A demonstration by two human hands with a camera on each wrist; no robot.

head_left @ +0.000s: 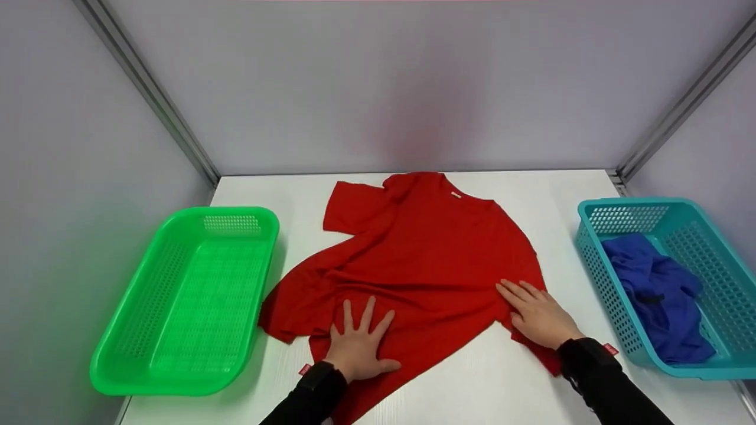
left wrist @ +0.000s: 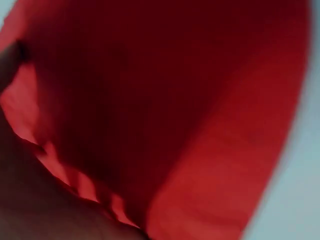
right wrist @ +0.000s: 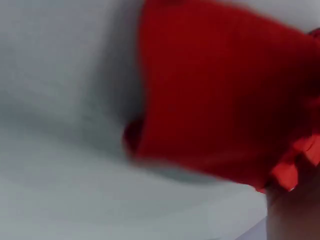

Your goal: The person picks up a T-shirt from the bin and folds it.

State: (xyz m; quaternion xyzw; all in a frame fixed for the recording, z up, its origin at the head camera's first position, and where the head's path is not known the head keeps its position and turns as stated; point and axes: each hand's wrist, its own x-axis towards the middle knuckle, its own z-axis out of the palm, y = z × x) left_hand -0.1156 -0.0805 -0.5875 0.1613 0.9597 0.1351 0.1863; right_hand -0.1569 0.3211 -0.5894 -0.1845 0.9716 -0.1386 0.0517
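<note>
A red T-shirt lies spread on the white table, its neckline with a small pale label at the far side. Its lower part is skewed, with wrinkles across the middle. My left hand rests on the lower left of the shirt, fingers spread and straight. On the lower right, near a sleeve, my right hand lies flat with straight fingers on the cloth. Red fabric fills most of the left wrist view, part of the hand at its left edge. In the right wrist view, a red shirt part lies beside the hand.
A bright green basket stands on the left of the white table. To the right, a teal basket holds a crumpled blue cloth. Pale panels with grey metal corner posts enclose the back and sides.
</note>
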